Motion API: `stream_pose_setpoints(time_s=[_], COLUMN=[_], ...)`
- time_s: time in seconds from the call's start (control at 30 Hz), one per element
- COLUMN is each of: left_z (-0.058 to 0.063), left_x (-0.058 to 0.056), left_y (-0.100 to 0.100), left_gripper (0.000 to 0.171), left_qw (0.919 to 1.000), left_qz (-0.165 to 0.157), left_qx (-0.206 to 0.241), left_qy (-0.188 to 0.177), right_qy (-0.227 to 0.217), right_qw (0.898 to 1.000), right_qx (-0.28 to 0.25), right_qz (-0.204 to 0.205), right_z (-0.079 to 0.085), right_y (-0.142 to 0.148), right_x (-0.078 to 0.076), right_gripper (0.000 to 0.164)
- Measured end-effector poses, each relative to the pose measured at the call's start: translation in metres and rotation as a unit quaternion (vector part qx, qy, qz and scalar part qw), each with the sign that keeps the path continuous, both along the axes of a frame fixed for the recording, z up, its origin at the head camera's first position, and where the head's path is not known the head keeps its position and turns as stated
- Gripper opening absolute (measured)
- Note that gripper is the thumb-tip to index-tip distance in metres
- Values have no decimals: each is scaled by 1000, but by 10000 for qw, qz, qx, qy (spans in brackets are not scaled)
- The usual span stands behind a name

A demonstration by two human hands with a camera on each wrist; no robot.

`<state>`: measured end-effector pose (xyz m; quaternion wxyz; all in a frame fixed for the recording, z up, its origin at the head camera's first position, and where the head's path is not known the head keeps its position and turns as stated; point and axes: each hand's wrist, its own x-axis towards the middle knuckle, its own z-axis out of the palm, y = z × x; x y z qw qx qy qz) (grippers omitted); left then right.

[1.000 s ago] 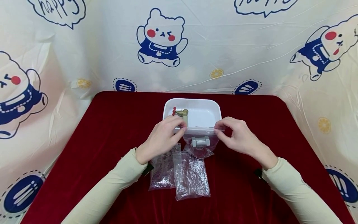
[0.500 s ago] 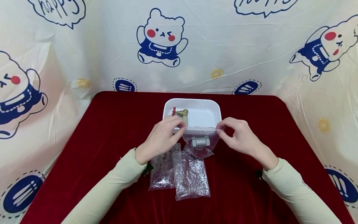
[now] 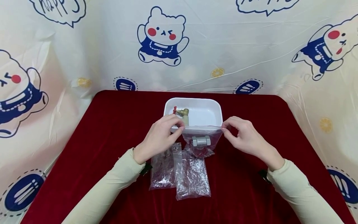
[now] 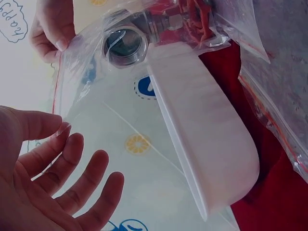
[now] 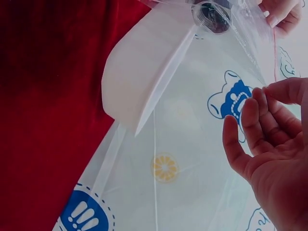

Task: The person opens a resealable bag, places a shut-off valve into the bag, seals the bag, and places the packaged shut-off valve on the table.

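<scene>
A clear zip bag (image 3: 212, 138) is stretched between both hands by its top edge, in front of the white tray. My left hand (image 3: 159, 135) pinches the left end of that edge with thumb and forefinger. At the other end, my right hand (image 3: 249, 137) pinches the corner in the same way. Inside the bag lies a metal valve (image 3: 201, 141) with hexagonal ends. The left wrist view shows its threaded round opening and a red handle (image 4: 196, 24) in the bag. A red line runs along the bag's zip edge (image 4: 58, 86).
Behind the bag stands the white tray (image 3: 208, 113), with a brass tap (image 3: 183, 112) with a red handle at its left end. Two clear zip bags (image 3: 193, 179) lie side by side on the dark red tablecloth (image 3: 246, 193) nearer the person. A printed curtain (image 3: 112, 43) surrounds the table.
My right hand has slid a little to the right, and the bag's top edge now spans wider and tauter. The left hand has shifted slightly left. The head view has tilted slightly.
</scene>
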<state>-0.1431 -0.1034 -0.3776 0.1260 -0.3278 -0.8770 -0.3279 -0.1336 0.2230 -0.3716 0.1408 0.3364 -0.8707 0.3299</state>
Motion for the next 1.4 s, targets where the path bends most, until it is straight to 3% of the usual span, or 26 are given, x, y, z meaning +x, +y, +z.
stream_pose_setpoints(time_s=[0.2,0.5,0.73,1.0,1.4], left_z=[2,2,3,1,1], left_x=[1,4,4,9,8], left_y=[1,5,8,7,2], left_gripper=[6,5,4,3,4], left_qw=[10000,9997,9993,9993,9994], left_qz=[-1,1,-25,151,174], left_qx=[18,120,198,229,306], left_qy=[17,224,328,247,15], right_qy=[-12,42,155,310,561], right_qw=[10000,9996,9983,9961,9970], right_qx=[-34,260,470,616,387], right_qz=[-8,-47,294,557,373], right_z=[0,5,10,6,5], right_y=[5,-8,-26,-40,-42], right_x=[2,2,-3,-7,-7], right_gripper=[8,22,12,8,10])
